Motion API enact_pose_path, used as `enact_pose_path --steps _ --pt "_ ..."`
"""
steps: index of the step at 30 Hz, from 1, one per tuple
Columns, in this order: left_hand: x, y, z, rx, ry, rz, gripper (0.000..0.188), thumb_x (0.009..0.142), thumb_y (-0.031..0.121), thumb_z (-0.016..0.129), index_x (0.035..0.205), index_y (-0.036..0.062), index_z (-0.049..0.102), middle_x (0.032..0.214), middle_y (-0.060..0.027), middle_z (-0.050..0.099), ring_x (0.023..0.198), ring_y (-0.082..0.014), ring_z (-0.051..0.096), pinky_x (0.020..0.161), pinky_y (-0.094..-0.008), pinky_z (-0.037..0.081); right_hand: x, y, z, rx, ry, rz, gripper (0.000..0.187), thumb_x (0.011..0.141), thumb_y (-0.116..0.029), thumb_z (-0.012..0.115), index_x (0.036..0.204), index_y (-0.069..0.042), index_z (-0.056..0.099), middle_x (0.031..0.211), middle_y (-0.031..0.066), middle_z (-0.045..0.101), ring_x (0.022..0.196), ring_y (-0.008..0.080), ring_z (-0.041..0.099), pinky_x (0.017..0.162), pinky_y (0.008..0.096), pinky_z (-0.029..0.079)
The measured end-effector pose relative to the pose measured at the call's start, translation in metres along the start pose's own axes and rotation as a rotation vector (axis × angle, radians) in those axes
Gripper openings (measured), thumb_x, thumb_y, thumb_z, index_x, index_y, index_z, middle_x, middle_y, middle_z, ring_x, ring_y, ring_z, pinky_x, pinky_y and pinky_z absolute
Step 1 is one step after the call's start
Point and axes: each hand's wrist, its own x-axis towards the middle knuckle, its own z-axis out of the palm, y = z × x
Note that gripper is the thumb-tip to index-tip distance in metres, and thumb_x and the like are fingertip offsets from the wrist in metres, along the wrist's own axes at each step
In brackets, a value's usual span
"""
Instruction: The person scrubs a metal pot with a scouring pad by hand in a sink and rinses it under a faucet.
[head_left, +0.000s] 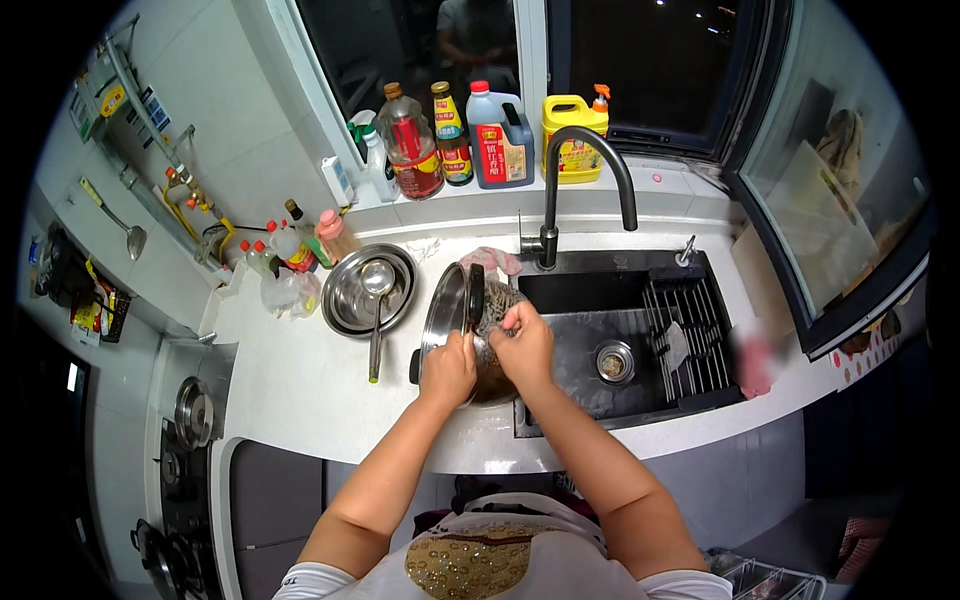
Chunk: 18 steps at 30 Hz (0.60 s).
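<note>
Washing looks under way, at the scrubbing stage by my judgement. Tilted metal vessel (443,308) on the counter, sink (565,360) at its 3 o'clock. Left hand (447,372) pinches the vessel's 6 o'clock edge; right hand (523,352) bunched beside a grey speckled cloth or scrubber (502,298), grip unclear. Rinsing probably left. Bowl (338,288) with ladle (376,335), 10 o'clock: washed or not, cannot tell.

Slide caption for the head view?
Left hand and right hand at a tilted metal pot beside a dark sink.
</note>
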Motion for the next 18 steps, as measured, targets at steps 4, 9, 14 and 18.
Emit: enact_pose_path --steps 4,9,14,18 --pt "-0.003 -0.005 -0.002 -0.006 0.010 0.025 0.028 0.096 0.021 0.047 0.078 -0.0004 0.050 0.058 -0.0255 0.056 0.054 -0.0456 0.057 0.051 -0.0524 0.045 -0.021 0.014 0.004 0.045 0.013 -0.078 0.019 0.065 0.000 0.066 0.070 -0.003 0.048 0.060 0.0086 0.052 0.052 0.0219 0.053 0.053 0.0342 0.042" --pt "-0.010 -0.005 -0.003 -0.030 -0.032 0.025 0.027 0.096 0.020 0.047 0.077 -0.0005 0.049 0.059 -0.0266 0.055 0.055 -0.0463 0.056 0.051 -0.0524 0.043 0.006 0.009 0.004 -0.017 0.042 -0.042 0.019 0.066 0.001 0.066 0.071 -0.003 0.047 0.064 0.0080 0.053 0.056 0.0197 0.053 0.055 0.0326 0.043" --pt "-0.016 -0.006 -0.002 -0.026 0.002 0.031 0.027 0.095 0.021 0.048 0.078 0.0002 0.050 0.057 -0.0257 0.055 0.054 -0.0455 0.056 0.050 -0.0525 0.044 -0.019 0.013 0.002 0.053 0.013 -0.063 0.018 0.067 0.000 0.067 0.071 -0.003 0.049 0.062 0.0071 0.052 0.056 0.0176 0.052 0.056 0.0309 0.043" --pt "-0.014 -0.002 -0.003 -0.036 -0.005 0.010 0.027 0.095 0.020 0.048 0.078 0.0000 0.050 0.057 -0.0260 0.055 0.054 -0.0458 0.056 0.049 -0.0526 0.044 -0.004 0.001 -0.001 0.034 0.018 0.027 0.019 0.067 -0.002 0.068 0.070 -0.003 0.049 0.061 0.0053 0.051 0.056 0.0129 0.049 0.054 0.0289 0.041"
